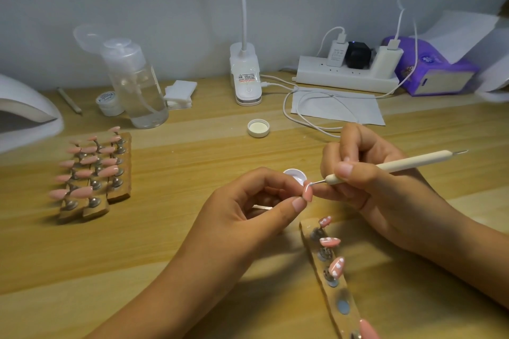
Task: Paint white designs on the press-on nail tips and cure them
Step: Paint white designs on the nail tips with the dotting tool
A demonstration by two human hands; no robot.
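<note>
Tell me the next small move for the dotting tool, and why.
Probably lift the dotting tool and dot lower on the nail tip the left hand pinches: it shows white only near its top, while finished tips carry several dots.

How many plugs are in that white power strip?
3, in a row on the power strip: left white charger, black plug in the middle, right white charger. None looks hidden.

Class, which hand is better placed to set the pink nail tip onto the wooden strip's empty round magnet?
Likely left: the left hand holds the pink nail tip; the right hand grips the cream dotting pen. The round magnet lies nearby.
</note>
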